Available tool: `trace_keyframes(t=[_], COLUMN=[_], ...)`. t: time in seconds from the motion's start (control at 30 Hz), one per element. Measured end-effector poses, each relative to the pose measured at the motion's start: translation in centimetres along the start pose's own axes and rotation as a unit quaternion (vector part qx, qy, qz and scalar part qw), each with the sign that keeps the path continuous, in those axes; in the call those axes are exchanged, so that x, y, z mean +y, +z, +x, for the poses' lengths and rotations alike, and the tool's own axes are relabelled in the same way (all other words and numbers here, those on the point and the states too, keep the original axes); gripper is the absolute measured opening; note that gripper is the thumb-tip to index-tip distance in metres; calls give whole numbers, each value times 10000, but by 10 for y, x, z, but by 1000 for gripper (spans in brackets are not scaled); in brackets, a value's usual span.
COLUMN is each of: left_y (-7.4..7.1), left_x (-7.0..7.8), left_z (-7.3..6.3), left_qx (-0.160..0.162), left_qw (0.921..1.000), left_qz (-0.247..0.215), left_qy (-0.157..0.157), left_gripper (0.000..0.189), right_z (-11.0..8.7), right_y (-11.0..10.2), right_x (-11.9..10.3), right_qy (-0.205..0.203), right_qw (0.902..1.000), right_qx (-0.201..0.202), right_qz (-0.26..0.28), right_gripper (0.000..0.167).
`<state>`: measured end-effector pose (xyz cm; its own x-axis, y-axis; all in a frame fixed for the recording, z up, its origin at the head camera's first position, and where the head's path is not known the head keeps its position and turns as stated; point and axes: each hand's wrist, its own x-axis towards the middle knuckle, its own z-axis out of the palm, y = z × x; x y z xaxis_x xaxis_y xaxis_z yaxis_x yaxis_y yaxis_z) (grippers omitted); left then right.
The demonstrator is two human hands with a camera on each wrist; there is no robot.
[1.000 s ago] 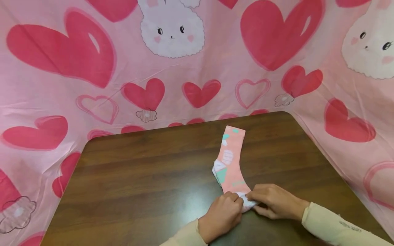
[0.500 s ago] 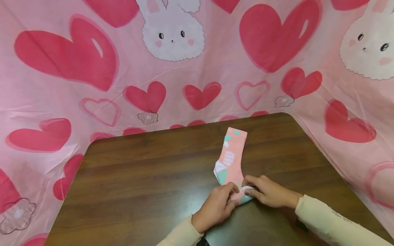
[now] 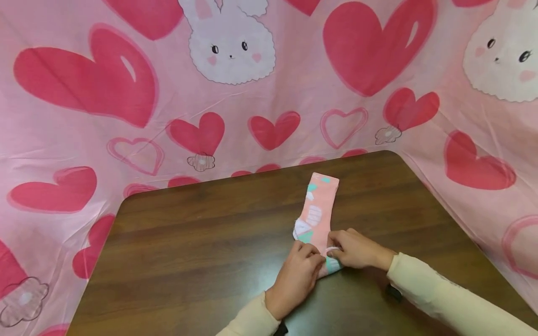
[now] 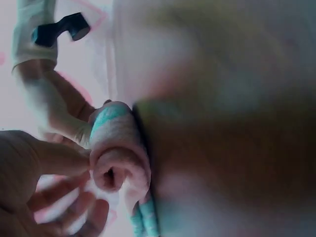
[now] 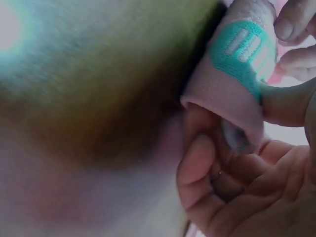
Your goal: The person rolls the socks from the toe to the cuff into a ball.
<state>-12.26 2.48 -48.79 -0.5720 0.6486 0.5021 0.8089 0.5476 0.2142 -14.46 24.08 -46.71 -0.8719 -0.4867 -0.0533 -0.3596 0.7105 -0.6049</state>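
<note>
Pink socks (image 3: 323, 219), stacked one on the other, lie lengthwise on the table with the cuff at the far end. They have white heels and teal and white patches. Their near end is turned up into a thick roll (image 4: 121, 136), its spiral end facing the left wrist view. My left hand (image 3: 296, 275) pinches the left side of this roll. At the right side my right hand (image 3: 359, 250) grips it; in the right wrist view the thumb lies outside and the curled fingers (image 5: 197, 163) reach into the fold. Part of the roll is hidden behind both hands.
The brown wooden table (image 3: 189, 247) has rounded far corners. Behind it and along the sides hangs a pink cloth (image 3: 235, 102) with hearts and rabbit faces. A dark strap piece (image 4: 61, 29) sits on the right sleeve.
The near end of the socks has been rolled farther from the toes toward the heel. Both hands have moved away from the table's near edge with it, the right one also leftward.
</note>
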Motion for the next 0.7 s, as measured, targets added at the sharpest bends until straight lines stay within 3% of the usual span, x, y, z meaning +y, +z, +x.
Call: trace_keyframes(t=[0.07,0.17,0.27,0.37,0.47,0.57,0.7], left_y=[0,-1,0,0,0,1,3], left_x=[1,1,0,-3,-3,-4,-4], left_z=[2,4,5,5,4,3,2], left_qx=[-18,-162,-362,-544,-657,-651,-500], left_qw=[9984,9934,9870,9811,9777,9782,9812], left_qz=[348,807,1171,1326,1374,1321,1196], left_qy=[441,804,1036,1304,1444,1464,1432], left_gripper=[4,8,11,11,6,7,16], right_z=[1,0,-3,-8,-16,-23,-23], right_y=[0,2,4,3,0,0,3], right_x=[-4,-8,-7,-2,2,6,11], right_qy=[238,301,-485,-1711,-2643,-3094,-3245], right_qw=[9992,9948,9813,9518,9280,9172,9145], right_qx=[110,438,1058,1576,1558,1262,1105], right_qz=[-304,-865,-1534,-1998,-2113,-2171,-2149], right_gripper=[21,25,25,20,21,21,22])
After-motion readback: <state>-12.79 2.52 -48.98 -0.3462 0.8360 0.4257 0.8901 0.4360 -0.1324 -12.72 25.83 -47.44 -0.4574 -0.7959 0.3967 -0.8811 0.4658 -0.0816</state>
